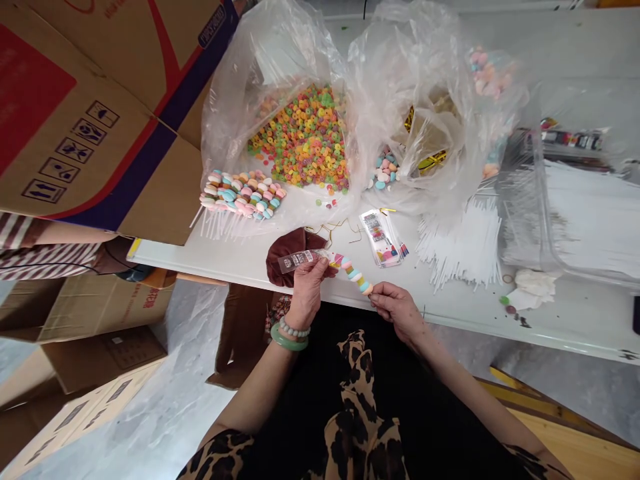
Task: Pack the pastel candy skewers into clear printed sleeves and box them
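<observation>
My left hand point(307, 283) is closed on a narrow clear printed sleeve point(300, 259) at the table's front edge. My right hand point(395, 308) pinches the lower end of a candy skewer point(356, 272) strung with pastel rings; the skewer's upper end sits in the sleeve's mouth. A green bangle and a bead bracelet circle my left wrist. Just beyond the hands lies a stack of printed sleeves point(383, 237) and some gold twist ties point(340, 229).
On the white table point(550, 320) an open plastic bag holds colourful ring candies point(305, 137), with finished skewers point(243, 193) beside it. White sticks point(463, 243) lie in a pile at right. Cardboard boxes point(90, 113) stand left. Another person's striped sleeve point(45, 250) shows at far left.
</observation>
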`<state>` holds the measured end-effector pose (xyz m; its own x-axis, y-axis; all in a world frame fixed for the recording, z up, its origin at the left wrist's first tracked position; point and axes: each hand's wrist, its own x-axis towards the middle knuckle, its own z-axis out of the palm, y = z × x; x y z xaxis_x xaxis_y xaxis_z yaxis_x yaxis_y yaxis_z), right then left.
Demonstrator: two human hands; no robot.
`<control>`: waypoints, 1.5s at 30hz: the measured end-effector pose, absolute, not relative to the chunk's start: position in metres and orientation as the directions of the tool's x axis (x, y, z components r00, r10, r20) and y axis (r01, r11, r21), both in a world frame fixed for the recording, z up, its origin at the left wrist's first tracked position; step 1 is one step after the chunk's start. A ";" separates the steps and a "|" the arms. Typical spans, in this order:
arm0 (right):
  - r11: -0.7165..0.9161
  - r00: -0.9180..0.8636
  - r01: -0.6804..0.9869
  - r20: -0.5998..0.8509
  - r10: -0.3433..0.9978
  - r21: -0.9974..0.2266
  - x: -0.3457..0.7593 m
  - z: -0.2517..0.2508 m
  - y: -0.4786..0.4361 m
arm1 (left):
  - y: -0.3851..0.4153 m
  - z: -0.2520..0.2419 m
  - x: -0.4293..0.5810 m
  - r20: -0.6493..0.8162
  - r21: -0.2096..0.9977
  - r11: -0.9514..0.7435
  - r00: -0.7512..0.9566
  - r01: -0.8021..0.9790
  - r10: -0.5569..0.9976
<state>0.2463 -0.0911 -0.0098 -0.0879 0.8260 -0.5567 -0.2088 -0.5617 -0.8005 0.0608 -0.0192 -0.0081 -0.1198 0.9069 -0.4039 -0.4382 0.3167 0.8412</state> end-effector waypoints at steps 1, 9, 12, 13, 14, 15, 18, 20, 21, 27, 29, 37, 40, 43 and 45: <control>-0.618 -0.146 -0.293 -0.604 0.783 -0.730 0.246 -0.010 -0.090 | -0.020 -0.009 0.061 -0.408 0.837 0.324 -0.108 -0.440 0.907; -0.667 -0.232 -0.429 -0.640 0.733 -0.609 0.244 -0.009 -0.090 | -0.017 -0.015 0.055 -0.576 0.662 0.494 0.039 -0.564 0.817; -0.602 -0.136 -0.397 -0.605 0.785 -0.693 0.241 -0.007 -0.092 | -0.015 -0.014 0.055 -0.634 0.579 0.546 0.087 -0.605 0.769; -0.580 -0.108 -0.386 -0.589 0.801 -0.718 0.240 -0.007 -0.092 | -0.014 -0.014 0.055 -0.653 0.559 0.563 0.096 -0.609 0.751; -0.558 -0.085 -0.373 -0.572 0.816 -0.741 0.240 -0.007 -0.092 | -0.014 -0.014 0.055 -0.668 0.544 0.577 0.102 -0.610 0.737; -0.538 -0.070 -0.359 -0.553 0.830 -0.762 0.239 -0.007 -0.093 | -0.014 -0.014 0.056 -0.677 0.534 0.585 0.105 -0.610 0.728; -0.485 -0.040 -0.310 -0.499 0.866 -0.817 0.237 -0.009 -0.093 | -0.014 -0.013 0.058 -0.675 0.519 0.585 0.121 -0.623 0.728; -0.462 -0.021 -0.263 -0.474 0.881 -0.847 0.236 -0.012 -0.093 | -0.015 -0.013 0.060 -0.663 0.513 0.582 0.139 -0.631 0.735; -0.448 -0.012 -0.228 -0.458 0.889 -0.865 0.235 -0.014 -0.094 | -0.016 -0.012 0.061 -0.657 0.511 0.583 0.150 -0.632 0.739; -0.179 0.082 0.230 -0.164 0.983 -0.957 0.237 -0.016 -0.095 | -0.018 -0.014 0.063 -0.667 0.480 0.598 0.175 -0.642 0.724; -0.087 0.075 0.359 -0.064 0.995 -0.929 0.238 -0.015 -0.096 | -0.016 -0.015 0.063 -0.697 0.452 0.600 0.158 -0.660 0.699; 0.078 0.009 0.551 0.099 0.995 -0.831 0.238 -0.018 -0.099 | -0.014 -0.015 0.063 -0.693 0.431 0.520 0.098 -0.738 0.715; 0.128 -0.010 0.656 0.161 0.987 -0.744 0.239 -0.017 -0.099 | -0.014 -0.013 0.062 -0.646 0.473 0.521 0.123 -0.710 0.753; 0.172 -0.046 0.751 0.209 0.977 -0.637 0.240 -0.014 -0.098 | -0.013 -0.012 0.061 -0.613 0.490 0.528 0.156 -0.693 0.774; 0.191 -0.064 0.783 0.229 0.971 -0.592 0.240 -0.012 -0.098 | -0.010 -0.012 0.059 -0.620 0.478 0.528 0.155 -0.702 0.769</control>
<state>0.2404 -0.0977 -0.0121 -0.0638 0.9714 0.2285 0.7831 0.1907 -0.5919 0.0587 -0.0102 -0.0117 0.1553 0.7689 -0.6203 -0.7022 0.5276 0.4781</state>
